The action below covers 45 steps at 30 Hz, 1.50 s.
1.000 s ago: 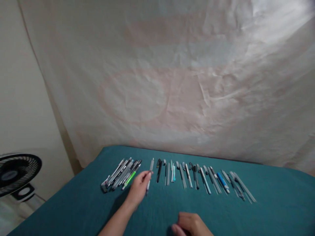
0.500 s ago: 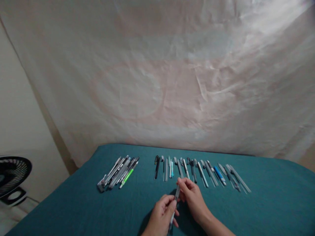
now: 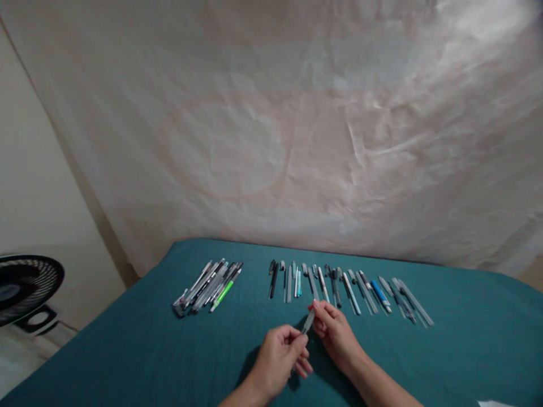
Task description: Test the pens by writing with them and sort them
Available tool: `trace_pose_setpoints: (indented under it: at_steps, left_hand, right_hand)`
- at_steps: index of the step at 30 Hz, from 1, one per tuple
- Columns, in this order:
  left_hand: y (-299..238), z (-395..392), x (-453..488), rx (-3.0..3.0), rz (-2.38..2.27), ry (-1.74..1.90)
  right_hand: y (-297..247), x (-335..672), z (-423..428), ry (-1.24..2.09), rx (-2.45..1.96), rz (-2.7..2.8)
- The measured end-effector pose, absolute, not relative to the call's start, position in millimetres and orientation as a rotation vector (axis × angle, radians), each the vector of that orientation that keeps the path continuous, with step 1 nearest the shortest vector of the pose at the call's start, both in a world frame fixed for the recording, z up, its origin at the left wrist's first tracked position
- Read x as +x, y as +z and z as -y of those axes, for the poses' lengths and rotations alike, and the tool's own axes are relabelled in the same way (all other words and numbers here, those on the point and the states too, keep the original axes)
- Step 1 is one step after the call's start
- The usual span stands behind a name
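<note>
Pen [image 3: 309,322]: greyish, semi-clear; slanted, far end twd R; gripped btwn L hand [image 3: 280,359] & R hand [image 3: 336,334]; near end mostly hidden

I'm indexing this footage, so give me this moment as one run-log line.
left hand: grips pen | right hand: pinches pen's far end | pen pile: left side of teal table | pen row: right of pile
</note>
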<state>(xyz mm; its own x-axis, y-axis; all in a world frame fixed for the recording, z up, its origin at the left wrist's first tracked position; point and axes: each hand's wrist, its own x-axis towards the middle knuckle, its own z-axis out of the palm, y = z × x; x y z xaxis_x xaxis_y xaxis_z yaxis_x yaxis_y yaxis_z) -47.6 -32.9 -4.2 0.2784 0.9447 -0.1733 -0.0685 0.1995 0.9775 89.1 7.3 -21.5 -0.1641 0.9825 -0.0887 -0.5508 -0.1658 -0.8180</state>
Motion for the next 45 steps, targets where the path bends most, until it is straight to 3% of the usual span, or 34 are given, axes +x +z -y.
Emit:
trace_pose_setpoints:
  at_steps: [12, 45]
  left_hand:
    - [-7, 30, -58, 1.029, -0.843, 0.814]
    - [-2, 30, -49, 1.099, -0.958, 0.867]
  right_hand:
    - [-12, 92, -7, 1.756, -0.71, 0.808]
    - [-8, 89, -11, 1.747, -0.772, 0.76]
